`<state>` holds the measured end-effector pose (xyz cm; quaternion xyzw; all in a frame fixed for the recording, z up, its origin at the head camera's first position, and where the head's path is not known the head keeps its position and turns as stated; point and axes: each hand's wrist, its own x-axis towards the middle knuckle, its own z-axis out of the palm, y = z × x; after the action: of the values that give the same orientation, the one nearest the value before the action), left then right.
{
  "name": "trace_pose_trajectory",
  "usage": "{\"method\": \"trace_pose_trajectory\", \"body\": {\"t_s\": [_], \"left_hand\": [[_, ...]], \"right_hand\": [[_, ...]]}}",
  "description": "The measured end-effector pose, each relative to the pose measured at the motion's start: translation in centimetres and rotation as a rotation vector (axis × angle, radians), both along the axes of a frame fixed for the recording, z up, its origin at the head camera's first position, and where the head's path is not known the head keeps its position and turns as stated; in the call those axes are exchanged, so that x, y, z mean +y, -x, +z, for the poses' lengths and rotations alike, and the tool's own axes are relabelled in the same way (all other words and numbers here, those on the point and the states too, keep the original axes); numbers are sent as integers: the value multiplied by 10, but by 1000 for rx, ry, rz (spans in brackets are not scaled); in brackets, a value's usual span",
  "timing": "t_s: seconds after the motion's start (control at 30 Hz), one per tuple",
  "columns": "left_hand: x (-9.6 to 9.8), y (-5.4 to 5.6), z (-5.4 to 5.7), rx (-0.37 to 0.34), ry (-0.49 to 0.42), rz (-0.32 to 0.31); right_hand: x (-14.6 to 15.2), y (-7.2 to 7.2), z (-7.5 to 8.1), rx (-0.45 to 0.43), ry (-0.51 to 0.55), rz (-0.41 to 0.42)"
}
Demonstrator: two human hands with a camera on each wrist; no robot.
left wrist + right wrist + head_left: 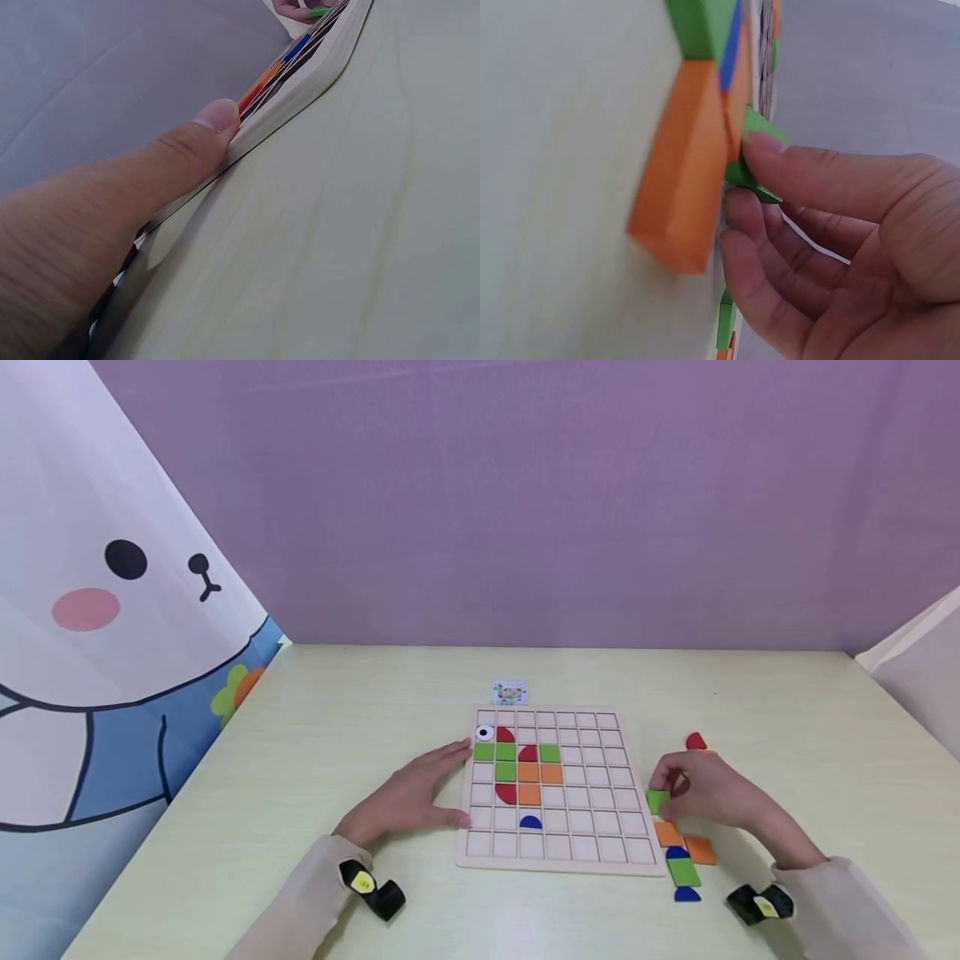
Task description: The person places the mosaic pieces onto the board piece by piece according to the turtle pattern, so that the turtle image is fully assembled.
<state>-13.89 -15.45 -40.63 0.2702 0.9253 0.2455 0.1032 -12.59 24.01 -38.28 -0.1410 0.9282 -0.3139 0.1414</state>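
A white grid board (577, 864) lies on the table, with green, orange and red tiles, an eye piece (484, 732) and a blue half-round tile (531, 822) in its cells. My left hand (405, 793) rests along the board's left side, its thumb and fingers spread apart. In the left wrist view the thumb (180, 154) touches the board's edge. Just off the board's right edge, my right hand (708, 785) pinches a green square tile (657, 801) between thumb and fingers. The right wrist view shows that tile (761, 127) tilted in the pinch.
Below the right hand lie loose orange tiles (701, 850), a green tile (684, 872) and blue half-rounds (687, 894). A red piece (696, 741) lies beyond that hand. Behind the board is a small picture card (510, 692). A purple backdrop (562, 510) rises at the table's far edge.
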Motion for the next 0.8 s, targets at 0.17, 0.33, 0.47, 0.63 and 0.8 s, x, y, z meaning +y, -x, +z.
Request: {"method": "trace_pose_trajectory", "body": {"t_s": [0.17,0.33,0.47,0.63,0.8], "left_hand": [[0,0,0,-3,-3,-3],[0,1,0,-5,-9,-5],[-1,2,-1,7,-4,-12],[-2,2,-3,20,3,-16],[-2,2,-3,14,10,-16]], "right_hand": [[4,2,4,21,16,11],[5,7,6,74,56,51],[-3,10,8,74,119,87],[-20,12,12,13,134,67],[-33,16,15,-8,172,82]]}}
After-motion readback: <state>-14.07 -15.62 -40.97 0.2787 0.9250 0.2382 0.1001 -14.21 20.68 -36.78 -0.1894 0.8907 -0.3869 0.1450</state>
